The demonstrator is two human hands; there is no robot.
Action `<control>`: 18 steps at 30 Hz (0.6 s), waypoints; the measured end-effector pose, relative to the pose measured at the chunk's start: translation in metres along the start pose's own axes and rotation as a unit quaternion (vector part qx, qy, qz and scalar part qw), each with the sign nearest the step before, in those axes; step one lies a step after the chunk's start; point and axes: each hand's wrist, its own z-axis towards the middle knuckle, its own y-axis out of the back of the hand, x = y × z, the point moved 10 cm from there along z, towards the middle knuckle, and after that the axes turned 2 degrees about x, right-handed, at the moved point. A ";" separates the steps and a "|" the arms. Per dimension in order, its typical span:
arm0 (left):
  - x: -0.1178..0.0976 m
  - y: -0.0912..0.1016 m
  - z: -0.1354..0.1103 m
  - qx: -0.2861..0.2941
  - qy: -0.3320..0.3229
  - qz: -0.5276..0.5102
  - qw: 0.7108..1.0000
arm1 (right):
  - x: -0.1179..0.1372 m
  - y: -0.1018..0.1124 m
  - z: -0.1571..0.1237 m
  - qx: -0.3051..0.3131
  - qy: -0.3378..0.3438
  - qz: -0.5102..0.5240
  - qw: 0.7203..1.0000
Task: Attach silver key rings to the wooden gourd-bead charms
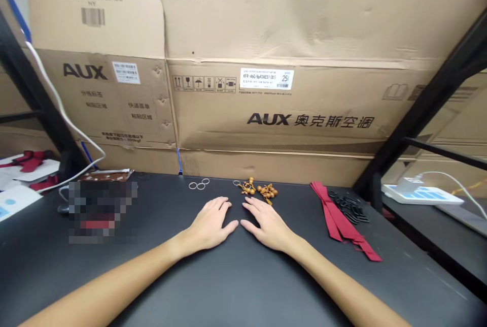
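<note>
My left hand lies flat on the dark tabletop, fingers stretched forward and thumb out to the side, holding nothing. Mirroring it, my right hand also rests flat with its fingers extended, and a small gap separates the two thumbs. Just beyond the right fingertips are brown wooden-bead pendants with cords, in two small clusters. One metal ring is beside the left cluster. Several more thin metal rings sit beyond my left hand.
Red fabric strips and a pile of black plastic pieces lie at the right. A pixelated area and a brown packet are at the left. Cardboard panels wall the back; a white cable hangs at left.
</note>
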 end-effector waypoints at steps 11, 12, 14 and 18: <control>0.001 -0.006 0.001 0.053 -0.028 0.001 0.998 | -0.001 -0.004 -0.002 0.023 -0.008 0.007 1.000; 0.001 -0.006 0.001 0.054 -0.029 0.003 0.998 | -0.001 -0.003 -0.002 0.020 -0.007 0.007 1.000; 0.000 -0.006 0.000 0.054 -0.030 0.007 0.998 | -0.002 -0.003 -0.002 0.016 -0.007 0.005 1.000; 0.000 -0.005 0.000 0.047 -0.031 -0.001 0.998 | -0.002 -0.002 -0.002 0.008 -0.006 0.006 1.000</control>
